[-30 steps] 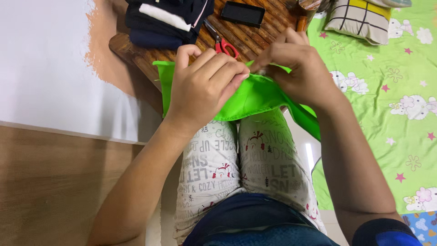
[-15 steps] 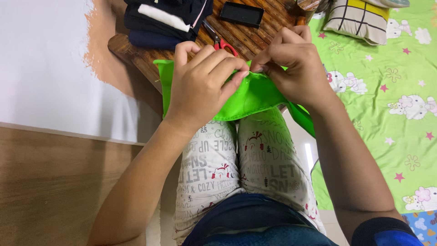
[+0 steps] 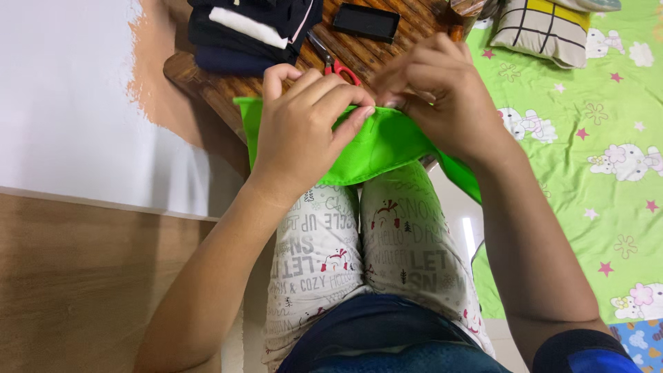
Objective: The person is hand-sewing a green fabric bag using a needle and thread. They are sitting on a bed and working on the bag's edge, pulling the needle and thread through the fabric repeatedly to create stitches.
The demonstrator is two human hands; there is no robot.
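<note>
Bright green cloth [image 3: 376, 148] lies creased across the knees; left hand [image 3: 304, 131] and right hand [image 3: 442, 97] each grip its top edge.

Right hand [image 3: 442, 97]: shifted slightly left and up toward frame centre since 1.0 s ago; fingers now bunched tighter at the cloth's top edge.
Left hand [image 3: 304, 131]: nearly same spot, index finger lifted a little higher.
Green cloth [image 3: 376, 148]: top edge flatter; right flap drawn in, less showing at mid-right.
Red-handled scissors [image 3: 338, 65]: more covered by the right hand.
</note>
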